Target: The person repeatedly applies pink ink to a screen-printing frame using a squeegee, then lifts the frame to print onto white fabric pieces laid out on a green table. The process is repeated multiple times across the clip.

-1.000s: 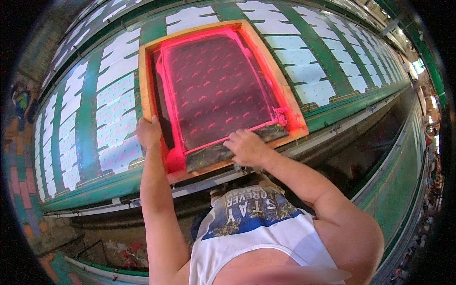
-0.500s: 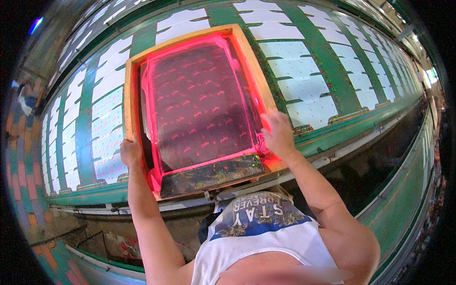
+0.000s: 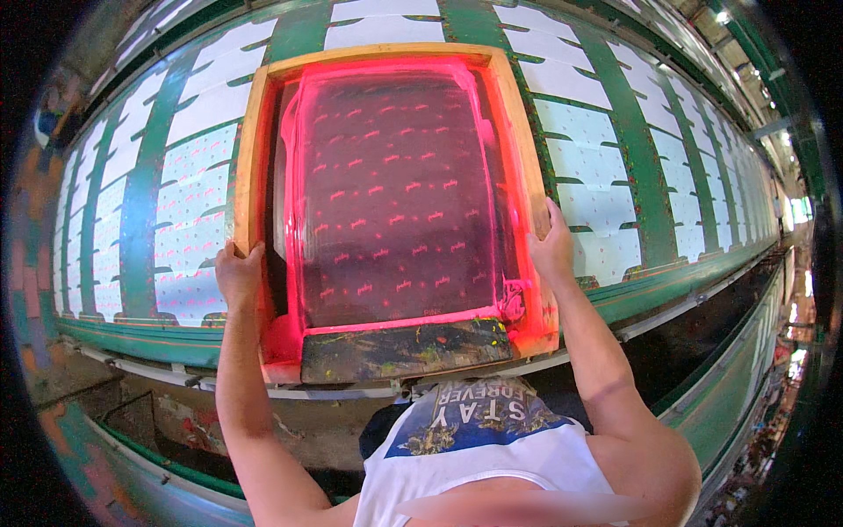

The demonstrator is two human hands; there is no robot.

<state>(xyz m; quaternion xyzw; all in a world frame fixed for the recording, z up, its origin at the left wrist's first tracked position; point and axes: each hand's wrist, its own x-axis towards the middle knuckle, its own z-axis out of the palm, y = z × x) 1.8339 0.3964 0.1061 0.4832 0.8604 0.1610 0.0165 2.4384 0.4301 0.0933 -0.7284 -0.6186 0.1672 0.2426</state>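
Wood-framed screen [image 3: 391, 193], pink-smeared, gripped by both hands at 12 o'clock over the green bench [image 3: 645, 184].

Stiffness is suggested by the wooden rails, with some bulk likely for one hand; the mesh is judged the fragile part, and slipperiness is to be expected where pink ink [image 3: 283, 338] is wet, so hold is best taken on bare wood at 9 and 3 o'clock. The left rail is pinched just below 9 by the left hand [image 3: 239, 274], curled partly closed; the right rail is clasped just past 3 by the right hand [image 3: 551, 250], likewise part-closed. A dark, paint-flecked board [image 3: 404, 353] is seen at the screen's 6 o'clock.
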